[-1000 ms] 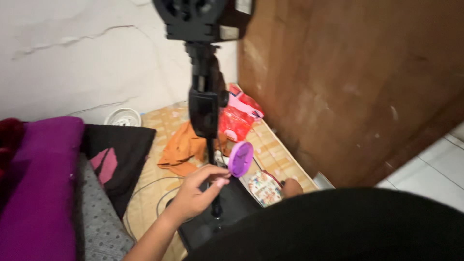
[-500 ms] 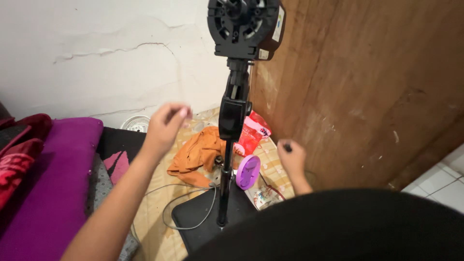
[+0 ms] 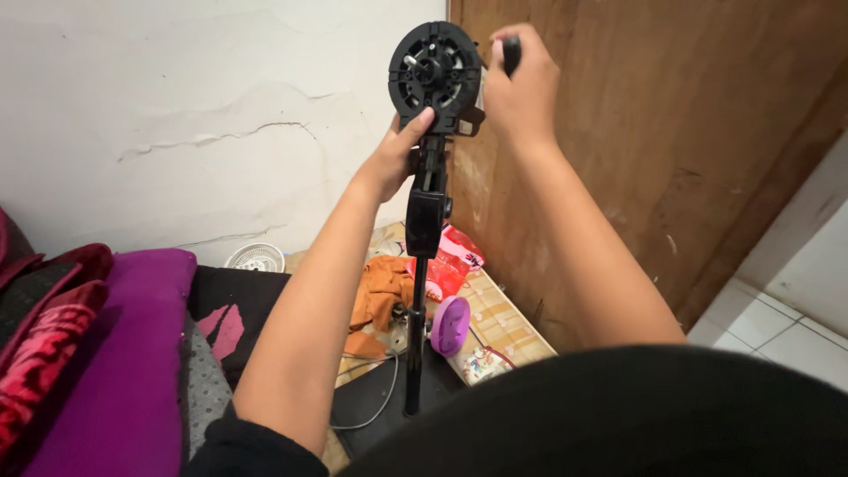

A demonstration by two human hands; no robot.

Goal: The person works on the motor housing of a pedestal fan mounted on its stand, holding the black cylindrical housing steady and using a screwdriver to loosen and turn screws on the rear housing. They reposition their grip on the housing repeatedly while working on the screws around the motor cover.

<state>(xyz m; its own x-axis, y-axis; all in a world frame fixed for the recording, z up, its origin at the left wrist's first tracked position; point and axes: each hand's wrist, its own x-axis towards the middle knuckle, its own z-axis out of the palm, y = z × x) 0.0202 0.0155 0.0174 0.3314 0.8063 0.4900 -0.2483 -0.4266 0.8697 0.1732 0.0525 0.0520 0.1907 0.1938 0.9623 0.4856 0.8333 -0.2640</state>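
A black stand [image 3: 415, 353] rises from the floor and carries a round black head [image 3: 435, 75] at its top. My left hand [image 3: 395, 157] grips the stand just under that round head, thumb up against its lower rim. My right hand [image 3: 523, 84] is raised beside the head on the right, closed around a small dark object [image 3: 511, 53] whose tip sticks out above the fingers. A black box-shaped clamp [image 3: 424, 223] sits on the pole below my left hand.
A purple round object [image 3: 450, 325] lies on the floor by the stand's base, next to an orange cloth [image 3: 382, 291] and a red packet [image 3: 449, 265]. A wooden door [image 3: 654, 150] stands right, a cracked white wall [image 3: 203, 124] behind, purple bedding [image 3: 115, 371] left, a small white fan [image 3: 254, 258].
Both hands have risen from near the floor to the top of the stand. My left hand has closed under the round head and my right hand now sits beside it, holding something dark.
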